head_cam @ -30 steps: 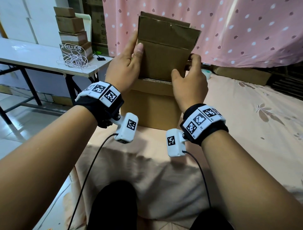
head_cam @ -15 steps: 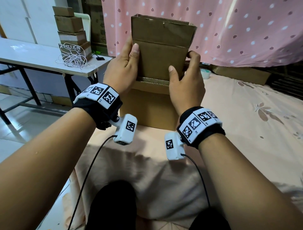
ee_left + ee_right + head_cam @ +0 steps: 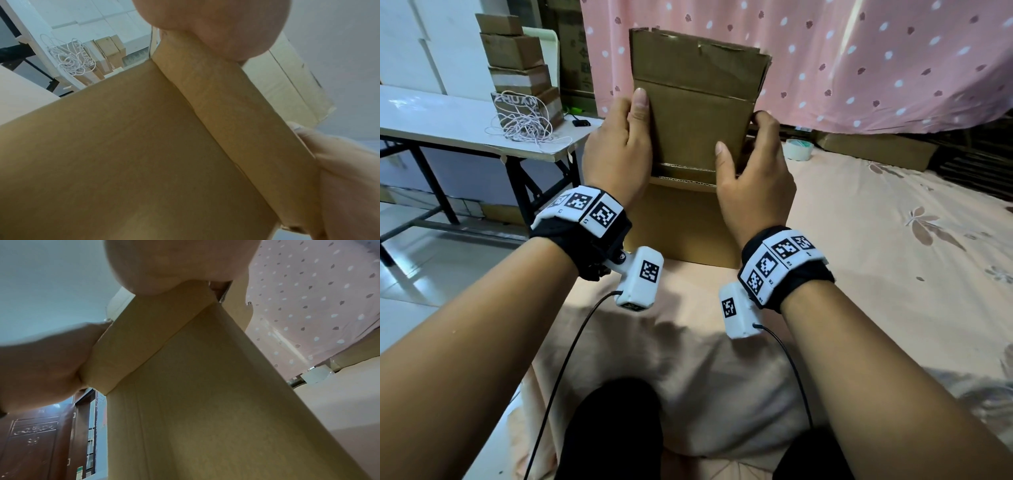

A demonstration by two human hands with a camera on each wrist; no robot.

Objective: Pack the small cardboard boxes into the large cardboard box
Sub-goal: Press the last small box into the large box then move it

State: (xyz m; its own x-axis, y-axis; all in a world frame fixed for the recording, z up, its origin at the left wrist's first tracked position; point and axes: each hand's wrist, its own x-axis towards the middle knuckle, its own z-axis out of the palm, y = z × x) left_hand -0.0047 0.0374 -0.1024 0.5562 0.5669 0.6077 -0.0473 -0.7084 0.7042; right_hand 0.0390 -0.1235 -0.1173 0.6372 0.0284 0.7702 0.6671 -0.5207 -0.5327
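While gripping its side edges, the left hand [image 3: 616,154] and right hand [image 3: 753,185] are holding an upright flattened brown cardboard box [image 3: 695,113] above the large brown cardboard box [image 3: 681,226].

Bedroom clutter lying around the bed

A white cord [image 3: 524,121] is lying tangled on the tabletop [image 3: 448,126]; a tape roll [image 3: 798,149] is sitting on the bed [image 3: 893,240] below the pink curtain [image 3: 859,51].

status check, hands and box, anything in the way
Left hand and right hand both grip the flattened small cardboard box, upright. It sits just above the large cardboard box, not yet in. Nothing blocking.
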